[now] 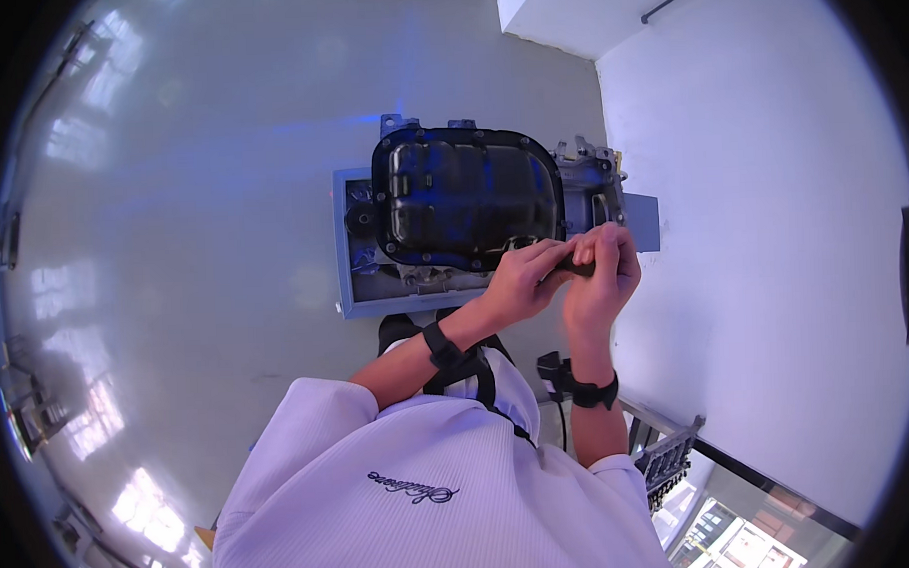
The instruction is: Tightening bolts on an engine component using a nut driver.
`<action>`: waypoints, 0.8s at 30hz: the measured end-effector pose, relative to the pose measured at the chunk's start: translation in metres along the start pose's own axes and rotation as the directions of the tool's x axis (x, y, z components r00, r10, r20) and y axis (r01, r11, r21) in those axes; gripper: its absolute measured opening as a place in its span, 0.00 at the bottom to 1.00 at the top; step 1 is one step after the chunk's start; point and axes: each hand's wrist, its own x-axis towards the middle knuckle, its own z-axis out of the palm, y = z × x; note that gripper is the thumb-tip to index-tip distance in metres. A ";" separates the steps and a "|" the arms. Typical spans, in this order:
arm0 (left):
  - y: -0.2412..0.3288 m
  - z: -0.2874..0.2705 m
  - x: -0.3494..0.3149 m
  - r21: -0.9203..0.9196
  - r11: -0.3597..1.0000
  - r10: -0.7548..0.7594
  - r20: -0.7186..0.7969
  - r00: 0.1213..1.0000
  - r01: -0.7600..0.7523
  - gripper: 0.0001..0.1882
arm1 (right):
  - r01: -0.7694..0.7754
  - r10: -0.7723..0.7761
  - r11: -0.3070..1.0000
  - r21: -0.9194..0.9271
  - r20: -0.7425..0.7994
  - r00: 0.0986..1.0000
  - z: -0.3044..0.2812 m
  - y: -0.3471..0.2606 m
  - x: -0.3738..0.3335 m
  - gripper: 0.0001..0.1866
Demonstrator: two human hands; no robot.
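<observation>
A small dark piece point(576, 267) is held between my two hands, above the near right corner of a black oil pan point(471, 195). My left hand point(520, 282) is closed, its fingertips meeting the piece from the left. Around its right side curls my right hand point(604, 271), the thumb and fingers bent in. The fingers cover much of the piece, so its exact kind cannot be made out. The ribbed pan lies with bolts along its rim, on top of a metal transmission or engine casing point(583, 179) that shows to its right.
A blue-grey tray-like stand point(342, 258) surrounds the casing. The white wall point(752, 203) rises close on the right. Grey floor point(202, 223) spreads to the left. At the lower right stands a rack-like metal part point(666, 462) beside a glass-topped surface.
</observation>
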 end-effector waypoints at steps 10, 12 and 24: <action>-0.017 -0.024 0.015 -0.450 0.834 -0.103 0.442 0.891 0.320 0.07 | -0.214 0.194 0.971 -0.111 0.885 0.422 -0.024 -0.010 0.047 0.15; -0.018 -0.025 0.019 -0.440 0.844 -0.100 0.435 0.895 0.308 0.06 | -0.224 0.203 0.972 -0.069 0.724 0.659 -0.018 -0.007 0.029 0.15; 0.013 -0.091 -0.005 0.003 0.993 -0.114 -0.157 0.981 0.116 0.11 | 0.449 -0.272 0.863 -0.230 0.537 0.799 -0.024 -0.010 0.007 0.12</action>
